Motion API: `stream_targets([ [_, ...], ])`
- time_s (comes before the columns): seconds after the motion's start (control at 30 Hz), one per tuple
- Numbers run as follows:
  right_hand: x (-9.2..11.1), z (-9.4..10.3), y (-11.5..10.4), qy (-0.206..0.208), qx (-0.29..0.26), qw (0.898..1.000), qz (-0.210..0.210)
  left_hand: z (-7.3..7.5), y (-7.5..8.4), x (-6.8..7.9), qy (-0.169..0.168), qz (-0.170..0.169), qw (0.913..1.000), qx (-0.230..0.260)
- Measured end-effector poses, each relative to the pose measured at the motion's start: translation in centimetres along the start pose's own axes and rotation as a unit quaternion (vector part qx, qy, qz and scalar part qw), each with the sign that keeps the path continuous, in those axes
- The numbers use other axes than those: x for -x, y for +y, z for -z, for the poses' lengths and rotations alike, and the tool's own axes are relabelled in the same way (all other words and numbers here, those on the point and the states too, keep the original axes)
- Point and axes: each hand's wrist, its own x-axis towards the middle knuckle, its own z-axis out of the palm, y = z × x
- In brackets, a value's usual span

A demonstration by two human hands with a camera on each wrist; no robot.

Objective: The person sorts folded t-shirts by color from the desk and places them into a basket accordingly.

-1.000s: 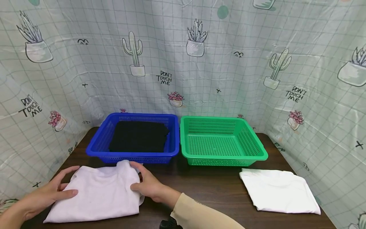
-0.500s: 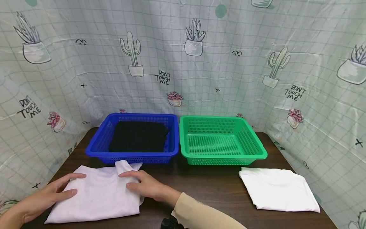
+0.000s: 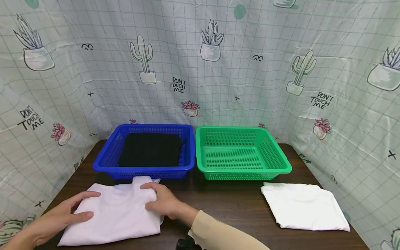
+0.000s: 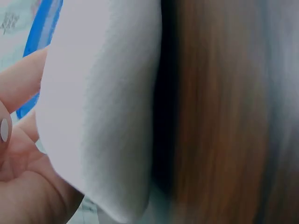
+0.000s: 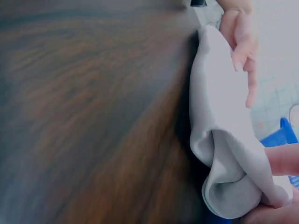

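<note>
A folded white shirt (image 3: 115, 211) lies at the front left of the table, its neckline towards the back. My left hand (image 3: 70, 213) rests on its left side, thumb and index finger spread and fairly straight on the cloth. On the right side my right hand (image 3: 164, 201) touches the top with thumb and index finger, beside a raised fold. The other fingers of both hands are largely hidden. In the right wrist view, the shirt's side edge (image 5: 229, 158) shows loose, rolled layers. A second folded white garment (image 3: 304, 206) lies at the right.
Behind the shirt stands a blue basket (image 3: 143, 169) with folded black cloth (image 3: 151, 149) in it. Beside it is a green basket (image 3: 245, 171). Dark wooden table (image 3: 218, 205) shows between the garments. A patterned curtain (image 3: 193, 80) hangs behind and at both sides.
The shirt has slid a little to the right, and my left hand has moved right with it. My right index finger went from the back fold onto the top, then slightly right.
</note>
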Motion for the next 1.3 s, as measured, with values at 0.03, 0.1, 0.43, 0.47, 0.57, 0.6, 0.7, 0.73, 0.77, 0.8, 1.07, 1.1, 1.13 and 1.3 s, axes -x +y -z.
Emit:
stream_targets([
  [0.03, 0.1, 0.3, 0.0, -0.001, 0.001, 1.000, 0.001, -0.3, 0.2, -0.1, -0.002, 0.000, 1.0000, 0.005],
  [0.1, 0.5, 1.2, -0.1, -0.011, 0.003, 1.000, 0.005, -1.0, 0.8, -0.2, -0.003, 0.001, 0.9999, 0.014],
  [0.43, 3.8, 8.6, -2.1, -0.073, -0.010, 0.997, 0.028, -3.6, 6.3, -0.5, -0.001, -0.040, 0.9987, 0.032],
  [0.47, 4.3, 9.4, -2.5, -0.077, -0.025, 0.997, 0.021, -3.9, 6.9, -0.5, -0.007, -0.047, 0.9979, 0.043],
  [0.57, 5.6, 11.5, -3.6, -0.076, -0.051, 0.996, 0.007, -4.7, 8.9, -0.5, -0.022, -0.065, 0.9951, 0.071],
  [0.6, 6.0, 12.2, -4.1, -0.075, -0.058, 0.995, 0.000, -4.9, 9.6, -0.6, -0.026, -0.070, 0.9941, 0.079],
  [0.7, 6.8, 14.5, -5.0, -0.070, -0.068, 0.995, -0.008, -5.6, 11.7, -1.2, -0.026, -0.096, 0.9915, 0.084],
  [0.73, 7.0, 15.3, -5.3, -0.067, -0.073, 0.995, -0.010, -5.8, 12.4, -1.5, -0.025, -0.103, 0.9906, 0.086],
  [0.77, 7.2, 16.2, -5.5, -0.062, -0.070, 0.996, -0.012, -6.1, 13.1, -2.0, -0.022, -0.111, 0.9897, 0.089],
  [0.8, 7.4, 17.1, -5.6, -0.057, -0.069, 0.996, -0.013, -6.4, 13.9, -2.5, -0.018, -0.113, 0.9892, 0.092],
  [1.07, 8.5, 25.0, -5.9, -0.015, -0.084, 0.996, -0.021, -9.3, 20.2, -8.1, 0.006, -0.156, 0.9843, 0.082],
  [1.1, 8.5, 26.0, -5.9, -0.011, -0.080, 0.997, -0.018, -9.7, 21.0, -8.9, 0.008, -0.158, 0.9840, 0.081],
  [1.13, 8.5, 27.1, -5.8, -0.003, -0.074, 0.997, -0.017, -10.2, 21.7, -9.7, 0.012, -0.160, 0.9841, 0.076],
  [1.3, 8.7, 31.9, -5.0, 0.023, -0.044, 0.999, -0.017, -12.4, 25.0, -13.8, 0.033, -0.151, 0.9861, 0.061],
])
